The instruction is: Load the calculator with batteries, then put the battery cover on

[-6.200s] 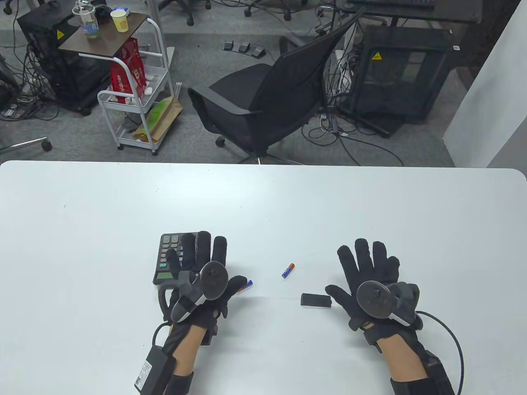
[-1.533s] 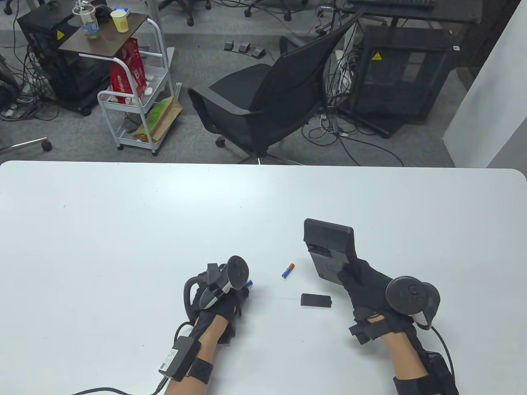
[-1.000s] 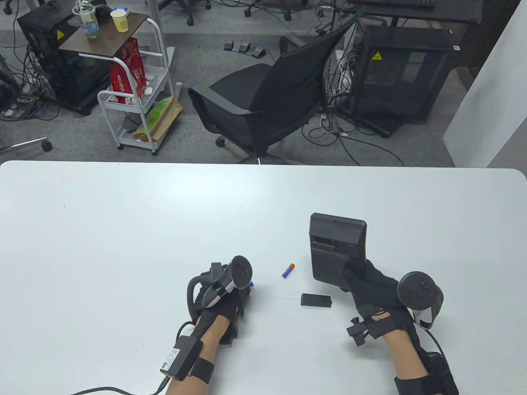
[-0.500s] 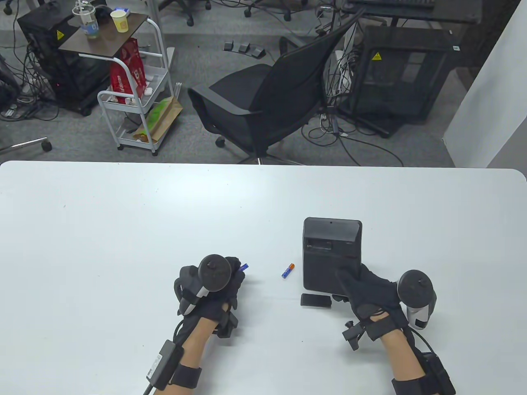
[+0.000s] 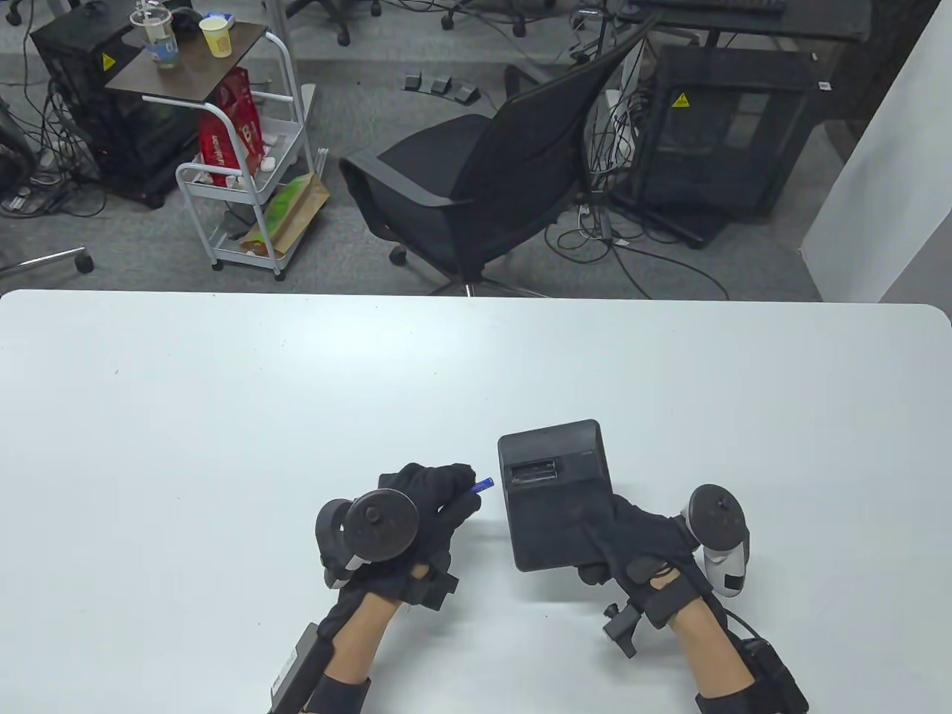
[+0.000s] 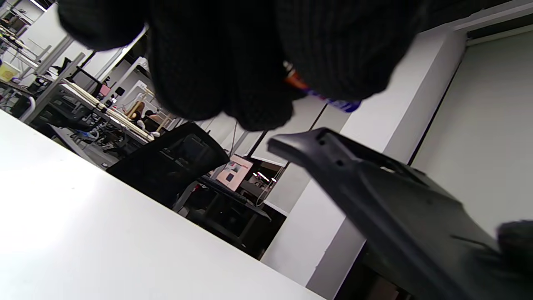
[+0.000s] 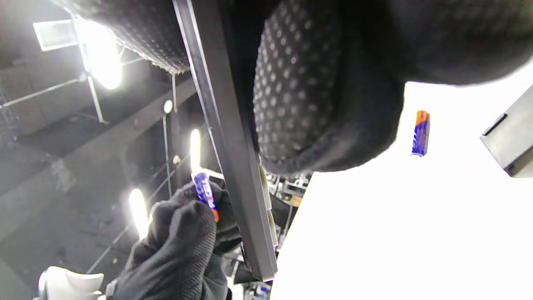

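Observation:
The black calculator point(image 5: 554, 494) is back side up, tilted above the table, its open battery slot point(image 5: 534, 471) facing up. My right hand point(image 5: 606, 547) grips its near right corner. My left hand point(image 5: 457, 487) pinches a blue and orange battery point(image 5: 483, 486), whose tip is just left of the calculator's far left edge. In the left wrist view the battery point(image 6: 329, 98) sits above the calculator point(image 6: 387, 196). The right wrist view shows a second battery point(image 7: 420, 133) and the grey battery cover point(image 7: 510, 141) lying on the table under the calculator point(image 7: 225, 146); the table view hides both.
The white table point(image 5: 223, 409) has rounded far corners. A black office chair point(image 5: 483, 178) and a white cart point(image 5: 238, 149) stand on the floor beyond its far edge.
My right hand has carried the calculator left and nearer, over the loose battery and cover. My left hand has lifted its battery and moved right, toward the calculator.

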The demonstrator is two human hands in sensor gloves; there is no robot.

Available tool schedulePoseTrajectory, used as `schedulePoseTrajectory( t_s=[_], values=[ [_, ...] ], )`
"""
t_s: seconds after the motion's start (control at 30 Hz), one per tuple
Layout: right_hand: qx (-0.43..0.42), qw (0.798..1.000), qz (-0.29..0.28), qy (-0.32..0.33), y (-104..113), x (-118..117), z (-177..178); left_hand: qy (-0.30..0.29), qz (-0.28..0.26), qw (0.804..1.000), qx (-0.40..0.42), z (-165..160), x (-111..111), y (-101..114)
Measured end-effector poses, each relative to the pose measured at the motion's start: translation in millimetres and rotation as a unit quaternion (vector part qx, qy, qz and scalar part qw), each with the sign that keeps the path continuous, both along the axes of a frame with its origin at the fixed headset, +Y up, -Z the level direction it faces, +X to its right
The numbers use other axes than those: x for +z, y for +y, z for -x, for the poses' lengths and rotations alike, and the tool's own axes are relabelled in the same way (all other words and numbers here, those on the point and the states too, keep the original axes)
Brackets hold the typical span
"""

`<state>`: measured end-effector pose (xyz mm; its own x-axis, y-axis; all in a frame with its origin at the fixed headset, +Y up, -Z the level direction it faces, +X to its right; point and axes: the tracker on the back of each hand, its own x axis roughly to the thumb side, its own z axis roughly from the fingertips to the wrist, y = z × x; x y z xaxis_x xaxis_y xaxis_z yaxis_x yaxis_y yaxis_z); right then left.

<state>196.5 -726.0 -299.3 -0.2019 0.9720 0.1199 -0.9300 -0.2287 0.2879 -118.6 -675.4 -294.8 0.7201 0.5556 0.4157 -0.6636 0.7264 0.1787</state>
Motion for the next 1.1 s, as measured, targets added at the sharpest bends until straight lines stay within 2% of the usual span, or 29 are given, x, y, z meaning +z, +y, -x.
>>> schedulePoseTrajectory(
  t_s=[0.2,0.4,0.7,0.93,1.1],
  values=[
    [0.016,1.0,0.008,0.021,-2,2,9,0.005,-0.02,0.999,-0.04,-11,7,2],
    [0.031,0.999,0.007,0.03,0,6,16,0.039,-0.057,0.992,-0.103,-24,14,3],
    [0.046,0.998,0.0,0.042,-1,6,18,0.089,-0.11,0.974,-0.177,-44,26,5],
    [0.068,0.996,-0.006,0.056,0,7,20,0.136,-0.131,0.964,-0.185,-56,34,1],
    [0.079,0.994,-0.015,0.068,2,8,23,0.157,-0.103,0.972,-0.14,-54,35,-1]
  ],
)
